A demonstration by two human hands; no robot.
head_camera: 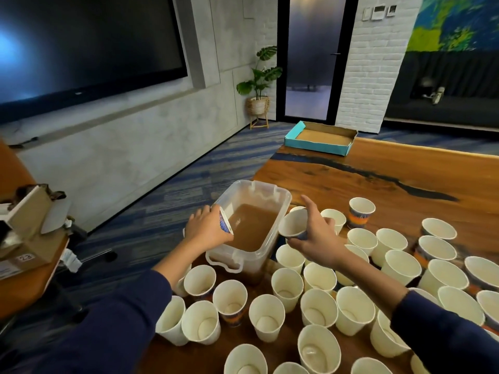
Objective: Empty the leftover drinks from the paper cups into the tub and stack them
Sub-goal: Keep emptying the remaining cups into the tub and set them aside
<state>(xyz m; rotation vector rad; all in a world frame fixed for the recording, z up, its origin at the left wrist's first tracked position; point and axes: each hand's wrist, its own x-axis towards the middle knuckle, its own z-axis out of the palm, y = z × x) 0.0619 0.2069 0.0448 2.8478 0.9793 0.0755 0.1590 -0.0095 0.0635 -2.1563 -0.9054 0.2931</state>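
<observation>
Wooden table (378, 168) with a dark resin streak carries everything. Big black screen (81, 49) on the left wall, dark door (313, 58) at the back with one potted plant (259, 85) beside it. One teal cardboard tray (318, 141) sits at the table's far end, well apart from the work. Cardboard boxes (24, 228) on a side surface at left.

One clear plastic tub (243, 255) stands at the table's left edge, partly filled with brown liquid. Paper cups (318, 306) crowd the table in front and to the right of it: roughly thirty upright, white inside, a few showing blue-orange print; exact count unclear since the arms and frame edge cut some off. Several have a little residue at the bottom.

Left hand (208, 230) grips one printed cup (225, 221), tipped on its side over the tub's near-left rim, mouth toward the liquid. Right hand (316, 238) pinches a second cup (293, 222) just beside the tub's right wall, tilted with its mouth toward the tub, index finger sticking out straight. Hands apart, tub between them.
</observation>
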